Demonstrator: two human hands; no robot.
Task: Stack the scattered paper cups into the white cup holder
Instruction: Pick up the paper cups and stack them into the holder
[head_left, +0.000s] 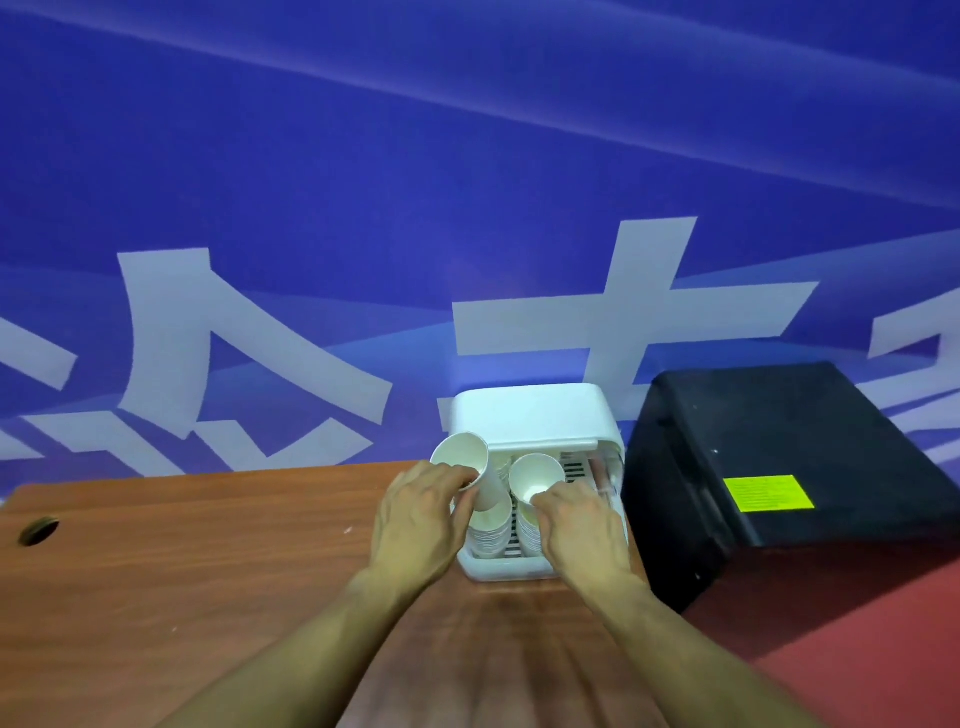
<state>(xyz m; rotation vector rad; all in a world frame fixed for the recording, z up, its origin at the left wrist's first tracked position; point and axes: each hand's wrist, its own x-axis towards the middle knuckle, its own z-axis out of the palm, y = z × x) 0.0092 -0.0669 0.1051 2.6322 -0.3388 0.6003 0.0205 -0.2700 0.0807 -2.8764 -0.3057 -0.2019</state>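
Note:
The white cup holder (540, 415) stands at the far right end of the wooden table, its front tray holding two stacks of paper cups. My left hand (421, 514) grips a white paper cup (467, 462) tilted toward me, its base resting in the left stack (491, 530). My right hand (582, 519) pinches the rim of another white paper cup (535, 478) that sits on top of the right stack. The right stack's lower cups are mostly hidden behind my right hand.
A black box (769, 467) with a yellow-green label stands right beside the holder. The brown wooden table (208, 571) has a round cable hole (39, 531) at its left. A blue banner wall rises behind. Red floor shows at the lower right.

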